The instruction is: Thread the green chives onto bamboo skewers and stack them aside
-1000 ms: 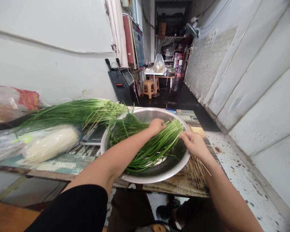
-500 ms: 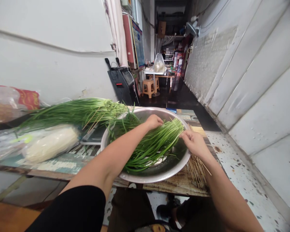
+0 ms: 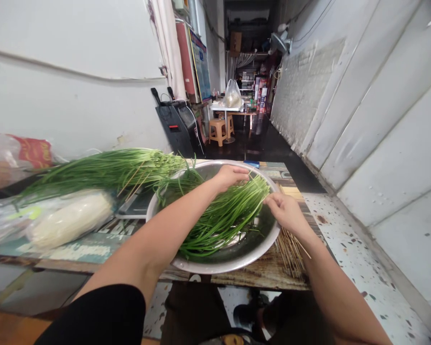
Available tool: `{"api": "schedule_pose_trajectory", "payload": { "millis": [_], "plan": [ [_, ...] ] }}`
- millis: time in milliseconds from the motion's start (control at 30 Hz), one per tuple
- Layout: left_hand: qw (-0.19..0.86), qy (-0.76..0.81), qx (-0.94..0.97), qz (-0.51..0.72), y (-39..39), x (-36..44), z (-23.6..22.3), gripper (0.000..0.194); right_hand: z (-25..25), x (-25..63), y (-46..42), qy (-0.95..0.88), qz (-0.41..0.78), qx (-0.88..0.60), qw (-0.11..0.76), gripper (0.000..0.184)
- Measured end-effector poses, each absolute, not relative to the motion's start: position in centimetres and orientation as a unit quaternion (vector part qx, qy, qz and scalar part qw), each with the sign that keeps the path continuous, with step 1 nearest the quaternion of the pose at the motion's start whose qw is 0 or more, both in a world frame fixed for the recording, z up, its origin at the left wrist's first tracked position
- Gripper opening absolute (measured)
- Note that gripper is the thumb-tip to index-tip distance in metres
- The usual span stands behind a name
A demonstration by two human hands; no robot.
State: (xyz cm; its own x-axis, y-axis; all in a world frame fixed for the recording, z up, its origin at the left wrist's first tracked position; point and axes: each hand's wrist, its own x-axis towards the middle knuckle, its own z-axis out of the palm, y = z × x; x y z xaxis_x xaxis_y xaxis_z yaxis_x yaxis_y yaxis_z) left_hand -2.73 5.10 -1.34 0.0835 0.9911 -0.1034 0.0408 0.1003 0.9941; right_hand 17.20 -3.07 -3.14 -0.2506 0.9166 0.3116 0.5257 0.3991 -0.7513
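Head: left fingers (image 3: 241, 176) straighter now

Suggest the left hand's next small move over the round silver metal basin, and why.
Probably curl the left hand around the long green stalks in the basin, near their pale ends: its fingers look extended, not gripping, while the right hand pinches at the stalks' right edge.

Long table, wood-grain print (image 3: 260, 269): round silver metal basin (image 3: 253, 249); right beside it, loose thin tan sticks (image 3: 290, 254); left, dark rectangular tray (image 3: 134, 210), oblong white bundle in clear plastic (image 3: 72, 218)
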Motion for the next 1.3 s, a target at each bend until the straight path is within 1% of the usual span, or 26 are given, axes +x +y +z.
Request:
{"api": "schedule_pose_trajectory", "payload": {
  "millis": [167,433,600,900,1300],
  "plan": [
    [0.563,0.485,0.506,0.439,4.95,-2.77,-1.03,0.008,-3.38,17.24,-2.97,-0.745,0.259,-0.490,0.371,0.025],
    [0.604,0.454,0.482,0.443,4.56,-3.25,-0.39,0.003,-3.12,17.12,-3.07,-0.745,0.259,-0.487,0.376,0.023],
    [0.615,0.440,0.480,0.445,4.75,-3.38,-0.51,0.006,-3.24,17.18,-2.98,-0.742,0.263,-0.485,0.381,0.023],
    [0.605,0.456,0.477,0.446,4.84,-3.30,-0.71,0.003,-3.49,17.18,-2.92,-0.742,0.261,-0.484,0.384,0.025],
    [0.612,0.446,0.472,0.452,4.98,-3.29,-0.94,0.007,-3.56,17.21,-2.87,-0.742,0.260,-0.487,0.380,0.026]
  ]
}}
